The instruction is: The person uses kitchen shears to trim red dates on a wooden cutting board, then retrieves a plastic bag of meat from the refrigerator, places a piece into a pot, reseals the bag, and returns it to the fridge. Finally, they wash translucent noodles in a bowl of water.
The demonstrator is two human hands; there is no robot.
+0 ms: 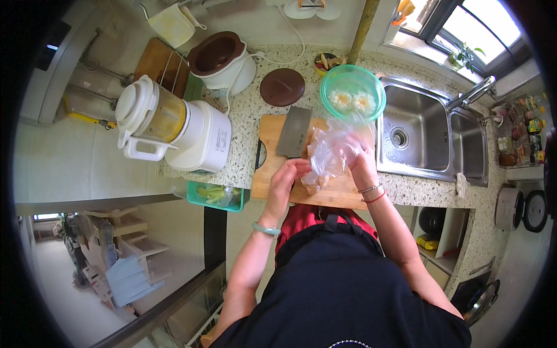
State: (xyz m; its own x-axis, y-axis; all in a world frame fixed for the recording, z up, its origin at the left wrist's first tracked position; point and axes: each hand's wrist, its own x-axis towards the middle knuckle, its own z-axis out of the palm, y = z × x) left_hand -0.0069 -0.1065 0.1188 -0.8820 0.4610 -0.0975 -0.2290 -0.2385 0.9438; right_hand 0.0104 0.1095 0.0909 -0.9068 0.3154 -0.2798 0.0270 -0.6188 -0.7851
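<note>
A clear, crinkled plastic bag (pixel 328 152) is over the wooden cutting board (pixel 268 130) in front of me. My right hand (pixel 363 165) grips its right side, the fingertips partly behind the film. At its left edge, the bent fingers of my left hand (pixel 284 178) pinch the plastic. Pale pinkish-tan chunks (pixel 315 183), perhaps raw meat, show through and beside the bag; whether they are all inside I cannot tell. A broad-bladed cleaver (pixel 295 132) lies on the board just beyond my left hand, its handle partly hidden.
A green translucent bowl (pixel 325 107) with whitish pieces stands behind the board, left of the steel sink (pixel 415 110). A brown lid (pixel 282 87), a slow cooker (pixel 235 69) and a white blender (pixel 200 136) occupy the left counter. Below it, a green drawer (pixel 232 204) holds vegetables.
</note>
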